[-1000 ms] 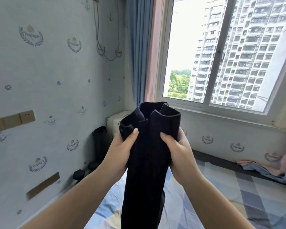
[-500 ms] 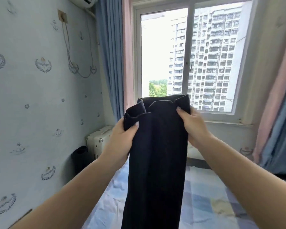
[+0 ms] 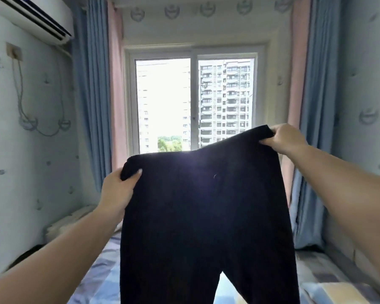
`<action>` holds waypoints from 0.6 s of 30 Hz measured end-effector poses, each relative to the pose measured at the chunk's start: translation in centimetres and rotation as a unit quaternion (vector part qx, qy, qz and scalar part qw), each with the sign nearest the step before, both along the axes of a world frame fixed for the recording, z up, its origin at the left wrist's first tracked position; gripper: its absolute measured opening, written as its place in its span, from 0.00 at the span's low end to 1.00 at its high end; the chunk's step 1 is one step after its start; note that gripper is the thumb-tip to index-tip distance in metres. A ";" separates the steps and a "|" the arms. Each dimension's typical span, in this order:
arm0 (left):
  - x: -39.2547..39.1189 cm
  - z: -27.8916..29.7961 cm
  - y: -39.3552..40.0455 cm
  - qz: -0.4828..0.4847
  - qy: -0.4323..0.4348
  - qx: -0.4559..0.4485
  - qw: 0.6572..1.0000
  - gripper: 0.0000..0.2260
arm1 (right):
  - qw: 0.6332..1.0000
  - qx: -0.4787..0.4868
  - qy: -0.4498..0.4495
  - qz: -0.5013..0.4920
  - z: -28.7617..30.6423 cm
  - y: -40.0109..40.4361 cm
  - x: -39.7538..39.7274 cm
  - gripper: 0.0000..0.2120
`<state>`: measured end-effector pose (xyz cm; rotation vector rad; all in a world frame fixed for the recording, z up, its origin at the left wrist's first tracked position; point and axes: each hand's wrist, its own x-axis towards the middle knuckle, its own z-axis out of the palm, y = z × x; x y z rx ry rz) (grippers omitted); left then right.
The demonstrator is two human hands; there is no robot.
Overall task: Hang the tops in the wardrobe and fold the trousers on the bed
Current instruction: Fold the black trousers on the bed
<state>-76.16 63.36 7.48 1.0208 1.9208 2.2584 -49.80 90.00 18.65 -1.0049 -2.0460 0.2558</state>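
Hands have drawn apart, spreading the black trousers point(image 3: 204, 211) wide where a second ago they were bunched between two close fists.

The left hand point(image 3: 116, 191) grasps the left corner of the waistband, thumb over the front of the cloth and fingers behind it; the right hand point(image 3: 287, 139) grips the right corner, held higher and further out, so the waistband slants up to the right. The trousers hang flat and open in the air in front of the window point(image 3: 194, 104), both legs dropping out of view at the bottom, with the split between them showing the bed point(image 3: 97, 275) below. The view has also tilted upward: an air conditioner point(image 3: 31, 18) now shows high on the left wall, and blue and pink curtains point(image 3: 101, 102) frame the window on both sides.
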 end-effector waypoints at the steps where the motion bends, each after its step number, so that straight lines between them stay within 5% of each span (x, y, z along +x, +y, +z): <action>1: 0.3 -0.2 0.6 -0.006 0.002 -0.003 1.000 0.03 | 1.000 0.012 -0.012 -0.014 0.3 0.4 0.5 0.13; 4: 1.5 -0.2 2.8 -0.013 0.004 0.007 1.000 0.02 | 0.998 0.022 -0.026 -0.052 1.2 1.6 1.8 0.08; 9: 4.3 0.9 6.4 -0.068 -0.044 0.052 0.995 0.03 | 0.991 0.049 0.033 -0.117 5.1 4.1 2.7 0.18; 13: 4.6 0.7 6.6 -0.114 -0.112 0.096 0.983 0.05 | 0.994 0.030 0.099 -0.028 8.7 4.3 0.9 0.09; 18: 1.7 -3.8 3.5 -0.109 -0.188 0.079 0.973 0.07 | 0.977 -0.065 0.165 0.115 7.1 3.6 -6.7 0.17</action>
